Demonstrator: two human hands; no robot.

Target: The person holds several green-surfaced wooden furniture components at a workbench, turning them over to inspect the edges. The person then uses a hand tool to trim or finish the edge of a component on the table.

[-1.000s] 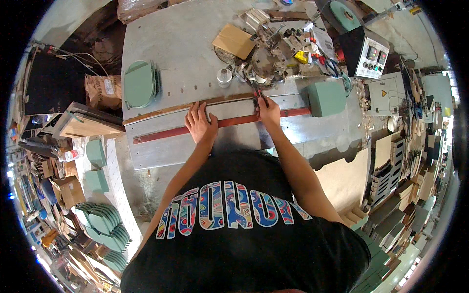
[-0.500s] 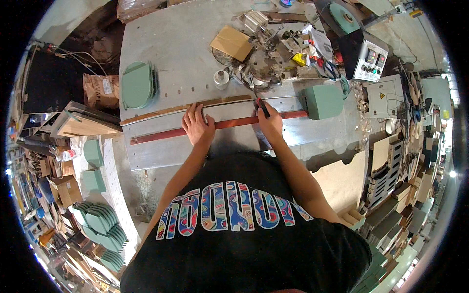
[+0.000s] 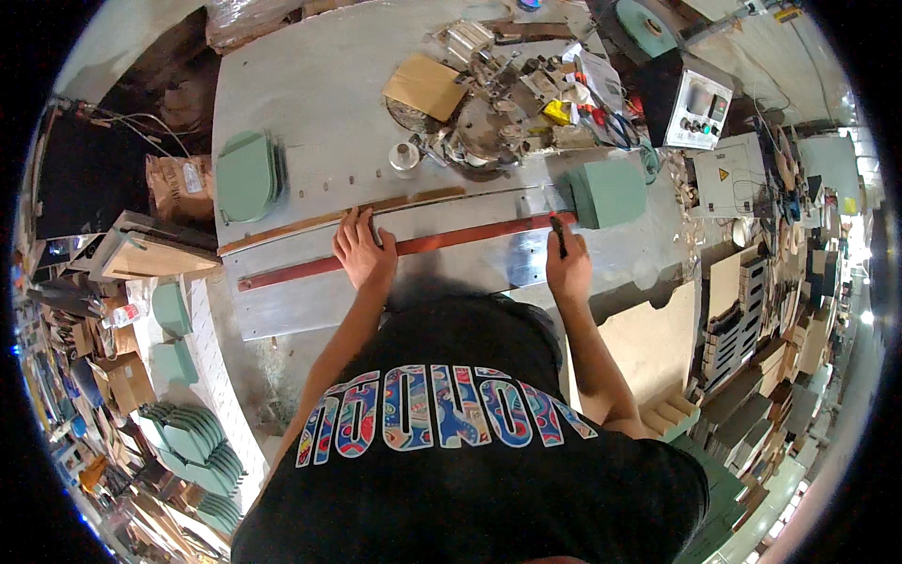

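Note:
A long red strip point(image 3: 451, 237) lies across the metal work surface in front of me. My left hand point(image 3: 363, 252) rests over it, palm down with fingers apart, fingertips reaching towards a long brown-edged strip point(image 3: 282, 231) beyond. A small dark patch shows between its thumb and fingers; I cannot make out what it is. Near the red strip's right end, my right hand point(image 3: 569, 268) is closed round a slim black hand tool point(image 3: 561, 237) with a red part at its tip. Just beyond that end stand green curved pieces point(image 3: 609, 195), stacked together.
More green panels point(image 3: 248, 177) are stacked at the left of the table. A white bottle point(image 3: 404, 160) stands before a cluttered heap of metal parts point(image 3: 493, 122) and a cardboard piece point(image 3: 425, 86). A control box point(image 3: 699, 110) with knobs is at the back right.
My right hand has moved right along the red strip with the black tool, from near the middle to the right end. The left hand stays on the strip; the whole view has shifted slightly.

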